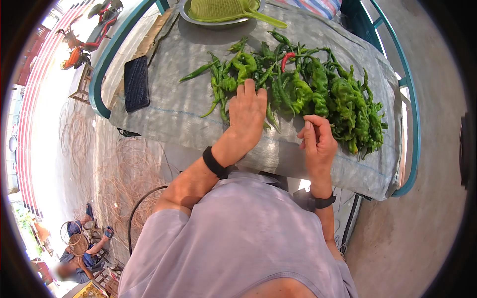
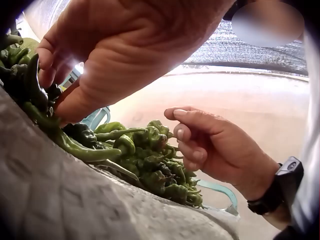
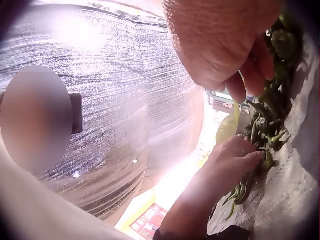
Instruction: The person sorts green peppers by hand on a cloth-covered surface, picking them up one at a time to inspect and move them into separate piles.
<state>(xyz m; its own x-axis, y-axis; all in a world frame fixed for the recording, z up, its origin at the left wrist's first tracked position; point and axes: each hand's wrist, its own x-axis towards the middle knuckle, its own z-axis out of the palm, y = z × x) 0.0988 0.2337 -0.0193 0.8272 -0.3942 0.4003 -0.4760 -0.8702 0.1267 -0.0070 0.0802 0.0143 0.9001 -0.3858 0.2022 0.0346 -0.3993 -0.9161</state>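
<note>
A broad heap of green peppers [image 1: 303, 92], twisted and wrinkled, lies on the grey woven sheet [image 1: 164, 94]. One red pepper [image 1: 287, 60] shows among them. My left hand [image 1: 246, 114] reaches into the left part of the heap. In the left wrist view, its thumb and fingers pinch a green pepper [image 2: 34, 87] at the near edge. My right hand [image 1: 319, 144] hovers by the heap's near side, palm inward, with its fingers loosely bent and the thumb close to the index finger. Nothing shows between them in the left wrist view, where the right hand [image 2: 220, 140] appears side on.
A yellow-green strainer [image 1: 218, 9] sits in a metal basin [image 1: 191, 19] at the far edge. To the left lies a dark phone [image 1: 136, 83]. Teal metal rails [image 1: 410, 109] border the surface. On the floor are loose coils [image 1: 134, 184]; a seated person [image 1: 82, 253] is lower left.
</note>
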